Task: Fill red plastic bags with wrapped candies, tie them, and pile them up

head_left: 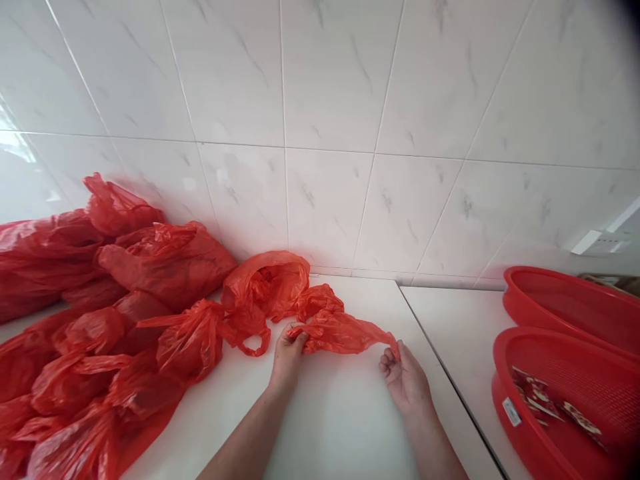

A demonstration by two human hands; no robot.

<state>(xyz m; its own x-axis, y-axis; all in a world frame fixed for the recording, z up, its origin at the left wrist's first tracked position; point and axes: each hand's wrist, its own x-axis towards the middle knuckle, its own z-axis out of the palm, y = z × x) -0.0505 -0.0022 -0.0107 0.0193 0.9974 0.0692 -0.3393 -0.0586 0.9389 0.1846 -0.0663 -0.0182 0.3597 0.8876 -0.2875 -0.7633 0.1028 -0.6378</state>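
A crumpled red plastic bag (334, 328) lies stretched across the white tabletop (340, 413) between my hands. My left hand (288, 353) pinches the bag near its middle, fingers closed on the plastic. My right hand (405, 377) grips the bag's right end, fingers curled round a twisted tip. Behind it another red bag (265, 283) stands open-mouthed, touching the held bag.
A heap of several red plastic bags (100, 313) covers the table's left side up to the tiled wall (320, 133). At the right, two red mesh baskets (565, 393) sit on a second white table; the nearer basket holds printed wrappers (545, 400).
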